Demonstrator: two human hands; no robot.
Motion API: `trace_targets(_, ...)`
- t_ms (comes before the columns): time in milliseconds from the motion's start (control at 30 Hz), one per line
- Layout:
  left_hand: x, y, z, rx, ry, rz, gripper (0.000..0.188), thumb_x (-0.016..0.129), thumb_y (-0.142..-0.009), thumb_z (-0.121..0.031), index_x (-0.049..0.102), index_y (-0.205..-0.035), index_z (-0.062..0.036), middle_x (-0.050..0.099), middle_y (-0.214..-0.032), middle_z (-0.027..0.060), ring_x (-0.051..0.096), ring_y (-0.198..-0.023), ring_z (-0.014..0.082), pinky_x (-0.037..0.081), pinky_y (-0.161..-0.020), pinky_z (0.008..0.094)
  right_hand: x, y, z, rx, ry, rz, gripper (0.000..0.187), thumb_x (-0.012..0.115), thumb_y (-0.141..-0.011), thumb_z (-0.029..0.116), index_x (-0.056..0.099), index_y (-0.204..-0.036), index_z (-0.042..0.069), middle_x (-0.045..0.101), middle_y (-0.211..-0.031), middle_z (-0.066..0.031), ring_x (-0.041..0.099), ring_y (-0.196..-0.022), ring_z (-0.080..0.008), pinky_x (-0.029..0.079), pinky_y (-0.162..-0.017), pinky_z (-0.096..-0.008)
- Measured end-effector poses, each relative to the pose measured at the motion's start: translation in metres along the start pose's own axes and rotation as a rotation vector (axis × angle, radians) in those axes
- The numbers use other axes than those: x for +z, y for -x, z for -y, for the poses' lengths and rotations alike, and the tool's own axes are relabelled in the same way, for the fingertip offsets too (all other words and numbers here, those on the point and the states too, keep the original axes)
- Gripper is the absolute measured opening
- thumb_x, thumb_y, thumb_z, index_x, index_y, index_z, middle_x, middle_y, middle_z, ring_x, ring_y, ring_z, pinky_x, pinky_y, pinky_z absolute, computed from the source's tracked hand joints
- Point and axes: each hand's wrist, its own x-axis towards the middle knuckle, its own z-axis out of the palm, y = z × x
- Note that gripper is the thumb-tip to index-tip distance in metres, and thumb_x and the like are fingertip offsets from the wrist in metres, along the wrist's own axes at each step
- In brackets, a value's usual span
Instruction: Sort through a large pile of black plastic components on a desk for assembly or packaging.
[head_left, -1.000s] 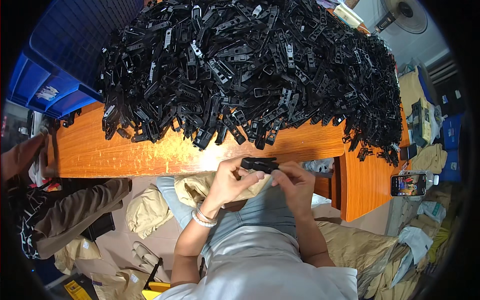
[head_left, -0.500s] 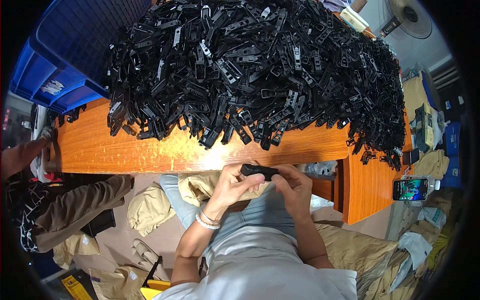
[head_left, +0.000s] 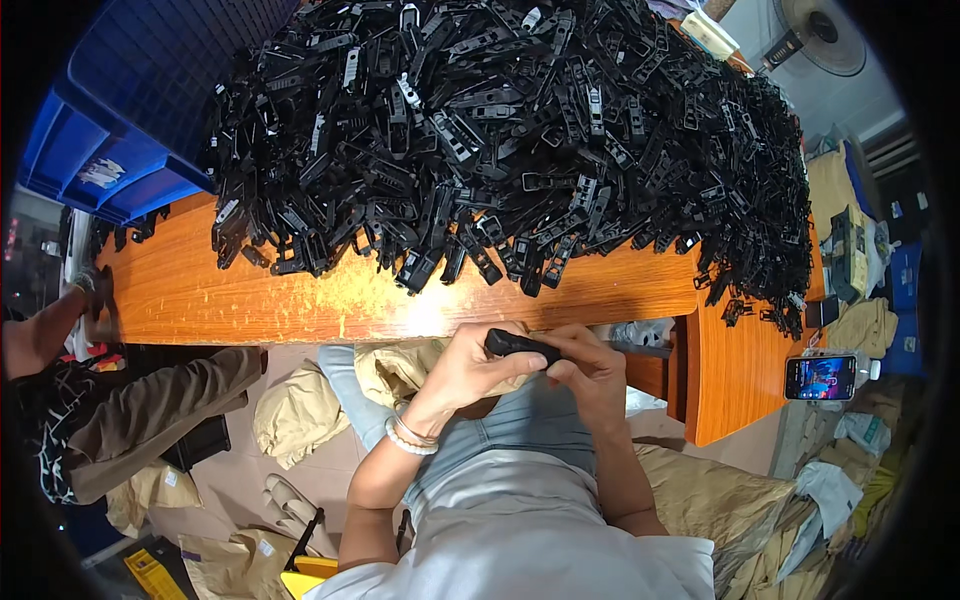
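Observation:
Between my two hands, just off the table's near edge and above my lap, is a small elongated black plastic part [head_left: 516, 343]. My left hand [head_left: 468, 362] is wrapped round its left end, with the thumb lying along the near side. The fingers of my right hand [head_left: 588, 366] pinch its right end. Which exact kind of part it is, I cannot make out, as the fingers cover much of it. Beyond my hands a large heap of black plastic parts [head_left: 490, 150] spreads over the wooden table [head_left: 330, 305].
A blue plastic crate [head_left: 130, 130] stands at the far left. On the right, a lit phone [head_left: 820, 378] leans by the table's side section [head_left: 735, 390]. Another person's arm [head_left: 50, 335] reaches in at the left. Brown sacks [head_left: 300, 415] lie on the floor; a fan [head_left: 822, 38] is far right.
The black part has tilted slightly, its right end now lower, and my fingers have shifted on it. At the left, the other person's arm has moved.

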Motion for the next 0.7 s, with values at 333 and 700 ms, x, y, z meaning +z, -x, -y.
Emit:
trace_targets(333, 0.007, 0.006, 0.001, -0.061, 0.319, -0.053, 0.015, 0.058, -0.083, -0.005, 0.056, -0.069, -0.0011, 0.048, -0.056, -0.0009, 0.041, -0.049, 0.0038, 0.029, -0.043, 0.0191, 0.002, 0.000, -0.001, -0.075, 0.145, 0.028, 0.033, 0.066, -0.073, 0.002, 0.061, -0.105, -0.004, 0.054, -0.096, -0.0076, 0.054, -0.071, -0.0104, 0.046, -0.056, -0.0197)
trace_targets(700, 0.004, 0.013, 0.004, -0.107, 0.464, -0.065, 0.017, 0.061, -0.082, -0.008, 0.056, -0.068, 0.0000, 0.047, -0.057, -0.0006, 0.037, -0.047, 0.0040, 0.029, -0.044, 0.0194, 0.009, 0.005, -0.004, 0.054, -0.052, 0.109, 0.033, 0.061, -0.080, 0.009, 0.058, -0.111, -0.001, 0.051, -0.093, -0.0050, 0.050, -0.069, -0.0089, 0.042, -0.054, -0.0188)
